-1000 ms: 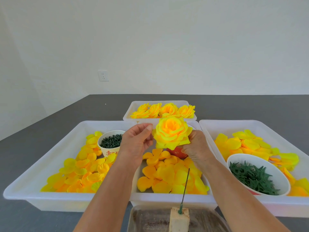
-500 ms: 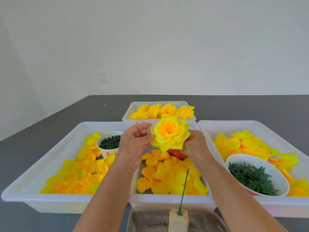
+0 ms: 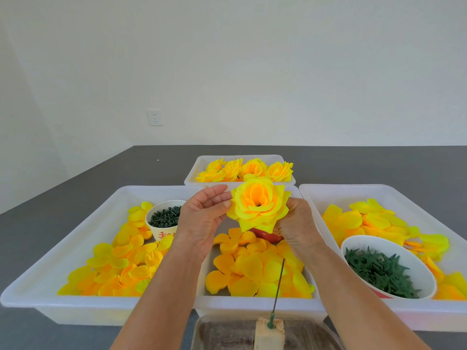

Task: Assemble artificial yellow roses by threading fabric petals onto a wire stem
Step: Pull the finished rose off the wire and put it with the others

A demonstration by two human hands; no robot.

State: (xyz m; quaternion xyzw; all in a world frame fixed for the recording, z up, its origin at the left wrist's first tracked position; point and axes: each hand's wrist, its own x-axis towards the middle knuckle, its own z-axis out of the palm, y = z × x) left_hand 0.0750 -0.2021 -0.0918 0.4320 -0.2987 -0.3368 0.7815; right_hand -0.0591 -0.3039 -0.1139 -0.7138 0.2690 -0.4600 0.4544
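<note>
An assembled yellow rose (image 3: pixel 257 203) with an orange centre is held up above the middle tray (image 3: pixel 252 303) of loose petals. My left hand (image 3: pixel 204 218) touches its left edge with thumb and fingertips. My right hand (image 3: pixel 297 228) grips it from behind and below on the right; its fingers are hidden by the petals. A thin green wire stem (image 3: pixel 278 286) stands upright in a small wooden block (image 3: pixel 267 334) at the near edge, apart from both hands.
A left tray (image 3: pixel 50 281) holds yellow petals and a cup of dark green pieces (image 3: pixel 164 217). A right tray (image 3: pixel 316 195) holds petals and a bowl of green calyxes (image 3: pixel 379 271). A far tray (image 3: pixel 202 162) holds several finished roses. A clear container (image 3: pixel 222 334) sits under the block.
The rose has tilted so its open centre faces me more, and both hands have shifted slightly with it. The wire stem and trays have not moved.
</note>
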